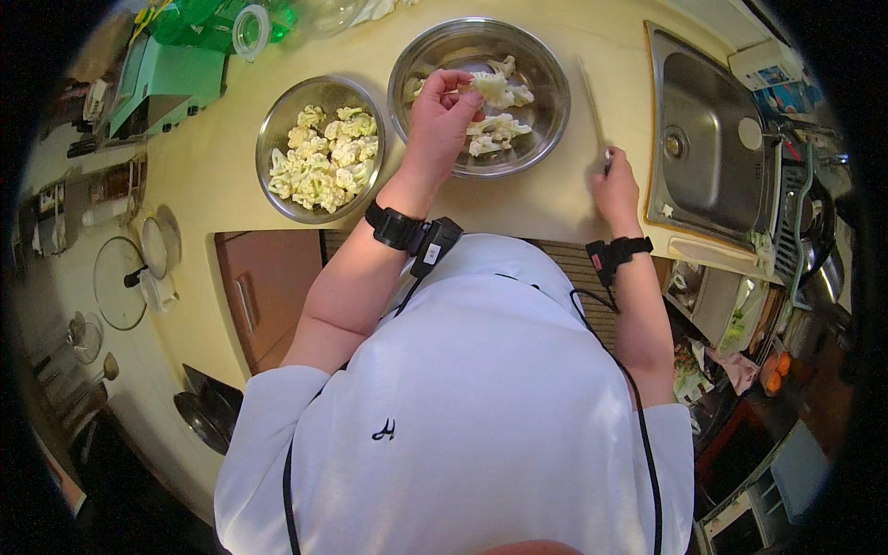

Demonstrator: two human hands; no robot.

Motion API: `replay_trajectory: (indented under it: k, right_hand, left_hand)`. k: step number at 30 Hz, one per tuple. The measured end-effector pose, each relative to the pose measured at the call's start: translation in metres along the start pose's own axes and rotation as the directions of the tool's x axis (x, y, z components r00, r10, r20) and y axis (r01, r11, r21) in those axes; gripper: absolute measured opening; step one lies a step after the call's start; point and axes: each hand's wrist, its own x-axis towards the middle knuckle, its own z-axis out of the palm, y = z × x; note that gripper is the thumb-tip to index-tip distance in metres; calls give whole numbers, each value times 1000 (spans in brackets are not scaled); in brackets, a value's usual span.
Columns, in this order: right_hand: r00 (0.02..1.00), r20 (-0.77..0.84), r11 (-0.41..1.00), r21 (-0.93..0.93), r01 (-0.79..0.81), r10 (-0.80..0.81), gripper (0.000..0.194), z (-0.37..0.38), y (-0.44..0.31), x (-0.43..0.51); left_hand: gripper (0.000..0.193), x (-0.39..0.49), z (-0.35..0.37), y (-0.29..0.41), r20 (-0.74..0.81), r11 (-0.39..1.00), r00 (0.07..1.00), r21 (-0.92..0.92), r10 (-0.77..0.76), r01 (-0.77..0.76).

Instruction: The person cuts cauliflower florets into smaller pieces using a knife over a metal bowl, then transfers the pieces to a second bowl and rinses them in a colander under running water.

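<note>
My left hand (447, 111) is over the right-hand steel bowl (555, 128), its fingers pinching a cauliflower piece (488, 87). Inside that bowl lie more cauliflower pieces (496, 132). My right hand (616, 184) grips the handle of a knife (593, 104), whose thin blade points away from me over the counter, between the bowl and the sink. To the left, a second steel bowl (264, 149) holds many cauliflower florets (326, 159).
A steel sink (714, 146) is set into the counter (520, 208) at the right, beside a dish rack (791, 215). At the upper left are a green box (198, 80) and a clear container with a round rim (251, 32). A glass lid (119, 283) is at the left.
</note>
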Motion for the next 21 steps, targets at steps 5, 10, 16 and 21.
replay_trajectory:
  k: [5, 10, 16, 21]
  right_hand:
    - [988, -142, 902, 432, 13, 55, 35, -30, -45, 0]
    - [992, -82, 605, 787, 121, -92, 31, -28, -121, 11]
    - [986, 16, 533, 843, 76, -165, 23, -30, -136, 19]
    - [992, 98, 499, 865, -45, -82, 15, -46, -123, 28]
  left_hand:
    - [23, -5, 1, -8, 39, 999, 999, 40, 16, -17]
    - [22, -6, 17, -14, 112, 984, 988, 130, 107, -121]
    - [19, -9, 11, 1, 123, 999, 992, 35, 15, -19]
    - [21, 12, -23, 7, 11, 978, 999, 202, 49, -50]
